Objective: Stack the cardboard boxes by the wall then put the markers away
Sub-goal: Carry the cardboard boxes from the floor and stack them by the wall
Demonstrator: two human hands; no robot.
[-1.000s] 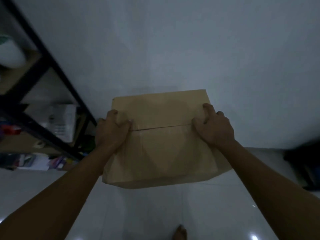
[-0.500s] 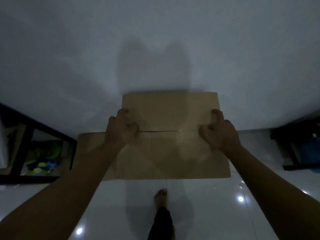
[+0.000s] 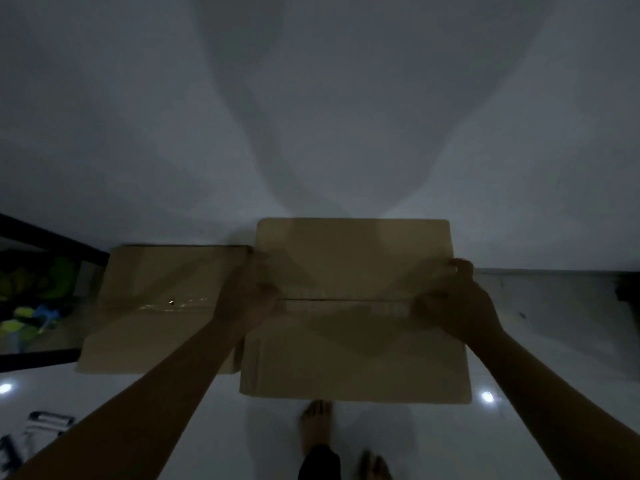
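I hold a brown cardboard box (image 3: 353, 351) in front of me, close to the white wall (image 3: 311, 116). My left hand (image 3: 247, 296) grips its left top edge and my right hand (image 3: 453, 303) grips its right top edge, fingers curled over the flaps. A second cardboard box (image 3: 156, 306) with a taped seam sits on the floor to the left, against the wall. The held box partly overlaps its right end. No markers can be made out in this dim view.
A black shelf frame (image 3: 48, 244) with green and blue items stands at far left. Glossy white floor (image 3: 519, 341) lies below, with my bare feet (image 3: 315, 424) near the box. Some striped objects (image 3: 38, 431) lie at bottom left. A dark object (image 3: 628, 289) sits at the right edge.
The view has tilted down and come closer to the wall. The box in my hands has moved lower, and more of the floor box to its left now shows.
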